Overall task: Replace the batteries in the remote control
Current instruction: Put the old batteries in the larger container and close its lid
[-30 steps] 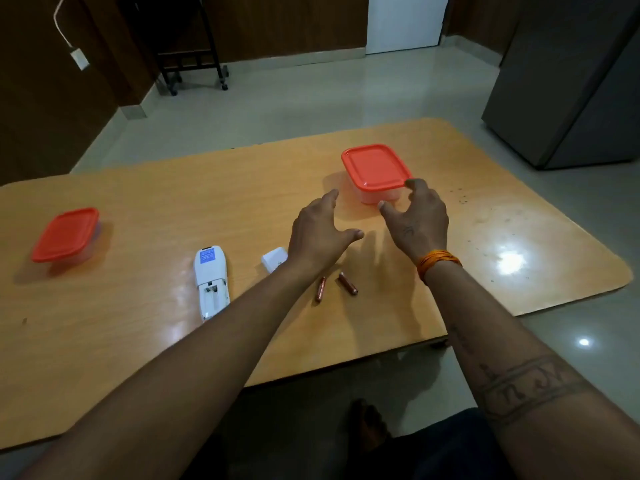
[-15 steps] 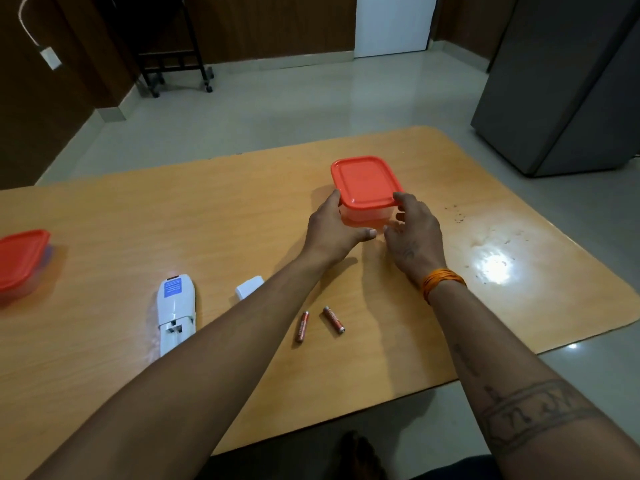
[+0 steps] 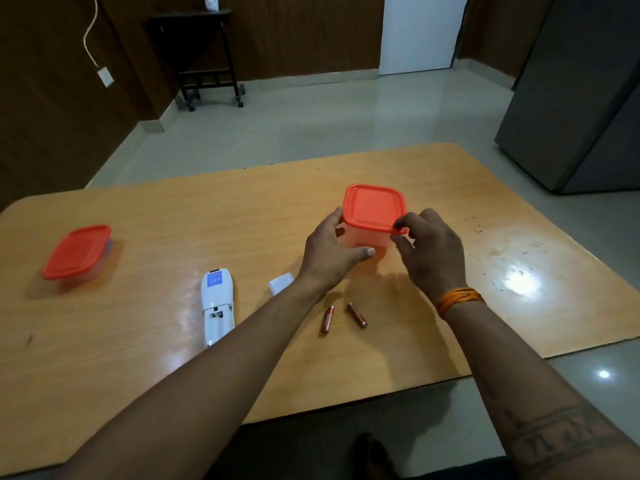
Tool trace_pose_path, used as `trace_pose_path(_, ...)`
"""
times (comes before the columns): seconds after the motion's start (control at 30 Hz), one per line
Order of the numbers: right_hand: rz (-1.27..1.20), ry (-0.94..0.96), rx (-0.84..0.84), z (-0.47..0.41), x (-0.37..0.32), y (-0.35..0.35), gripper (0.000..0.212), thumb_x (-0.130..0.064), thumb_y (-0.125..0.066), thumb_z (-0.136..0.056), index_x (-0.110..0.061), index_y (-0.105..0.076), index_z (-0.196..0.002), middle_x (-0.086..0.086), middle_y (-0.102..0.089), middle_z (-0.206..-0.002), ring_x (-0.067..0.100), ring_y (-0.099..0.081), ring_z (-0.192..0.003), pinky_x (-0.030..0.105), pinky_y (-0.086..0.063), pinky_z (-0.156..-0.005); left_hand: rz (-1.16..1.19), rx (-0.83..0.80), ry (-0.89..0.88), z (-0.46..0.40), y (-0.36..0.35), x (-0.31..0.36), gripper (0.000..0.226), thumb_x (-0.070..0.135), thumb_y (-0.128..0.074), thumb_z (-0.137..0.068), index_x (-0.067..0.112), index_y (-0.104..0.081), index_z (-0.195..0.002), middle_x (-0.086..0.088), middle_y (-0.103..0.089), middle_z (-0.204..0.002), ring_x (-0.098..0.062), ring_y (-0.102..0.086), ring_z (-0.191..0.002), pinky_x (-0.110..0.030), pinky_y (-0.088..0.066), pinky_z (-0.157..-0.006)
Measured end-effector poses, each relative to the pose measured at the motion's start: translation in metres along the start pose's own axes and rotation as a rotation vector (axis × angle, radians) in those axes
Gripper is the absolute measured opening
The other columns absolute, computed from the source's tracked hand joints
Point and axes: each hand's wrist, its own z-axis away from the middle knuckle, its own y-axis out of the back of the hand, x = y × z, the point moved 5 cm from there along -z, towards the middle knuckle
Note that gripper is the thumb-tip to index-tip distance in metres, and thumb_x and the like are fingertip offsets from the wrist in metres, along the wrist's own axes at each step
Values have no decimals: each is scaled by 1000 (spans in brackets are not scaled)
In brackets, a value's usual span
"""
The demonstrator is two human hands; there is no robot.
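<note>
A clear tub with a red lid [image 3: 373, 208] is held between both hands a little above the wooden table [image 3: 138, 341]. My left hand [image 3: 329, 252] grips its left wall; my right hand [image 3: 427, 251] pinches the lid's right corner. A white remote [image 3: 217, 304] lies face down with its battery bay uncovered. Its white cover [image 3: 280, 283] rests just right of it, partly behind my left wrist. Two copper-coloured batteries [image 3: 327, 319] [image 3: 357, 314] lie loose on the table between my forearms.
A second red-lidded tub [image 3: 77, 251] sits near the table's left edge. A grey cabinet [image 3: 581, 98] stands on the floor at the right, and a dark wheeled stand [image 3: 201, 53] is against the back wall. The table's near edge runs under my forearms.
Both hands reached forward from open above the table and closed on the red-lidded tub, drawing it nearer to me. The view tilted up and shifted.
</note>
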Motion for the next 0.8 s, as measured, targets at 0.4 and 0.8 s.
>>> trace_pose_path(0.4,-90,260,-88,27,-89,4,30,-33,-60,-101,-14,-67,-123,7,-75,-111,29,-72,-93,45,-60,-76,-150,199,69,38,25,-13,123,40,-89,-78,15,-7,-166,-10,-37,-163,-30,-39,-149,-42,-38,-119)
trace_pose_path(0.8,-62,413,-218,35,-101,-4,49,-41,-44,-104,-7,-67,-132,15,-70,-134,32,-68,-122,44,-59,-95,-243,289,28,42,50,-25,106,50,-90,-69,14,-38,-153,-8,-54,-148,-29,-53,-134,-39,-48,-106)
